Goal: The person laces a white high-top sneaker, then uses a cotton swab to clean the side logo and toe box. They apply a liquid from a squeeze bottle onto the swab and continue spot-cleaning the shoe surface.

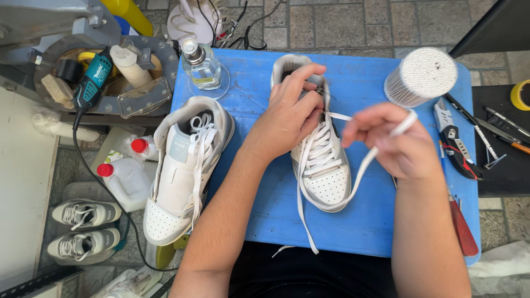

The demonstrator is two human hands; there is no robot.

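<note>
Fingers (309, 83) of the left hand (290, 113) are curled over the collar and upper eyelets of a white sneaker (323, 165) at the centre of the frame, closed on the shoe's top edge and pressing it down onto the blue desk (254, 127). The left forearm enters from the lower centre and runs diagonally up to the shoe, wrist slightly bent. The right hand (400, 146), at centre right, is raised just above the desk, its fingers pinched shut on a white lace (361, 171); the free lace tip projects past the hand toward the upper right. From the hand the lace loops down around the toe of the sneaker and trails to the desk's lower edge. The right forearm rises from the lower right corner.

The left hand hides the sneaker's tongue and upper eyelets, so which eyelet the lace leaves cannot be told. The right hand is motion-blurred, and the exact fingers gripping the lace are unclear.

A second white sneaker (185, 171) lies at the desk's left edge, toe overhanging toward the lower left, well apart from both hands. A clear glass bottle (201, 66) stands at upper centre left. A cylinder of cotton swabs (422, 77) stands at upper right. Pliers (455, 146) lie at the desk's right edge, partly hidden by the right hand. A teal rotary tool (94, 80) sits at upper left, off the desk.
</note>
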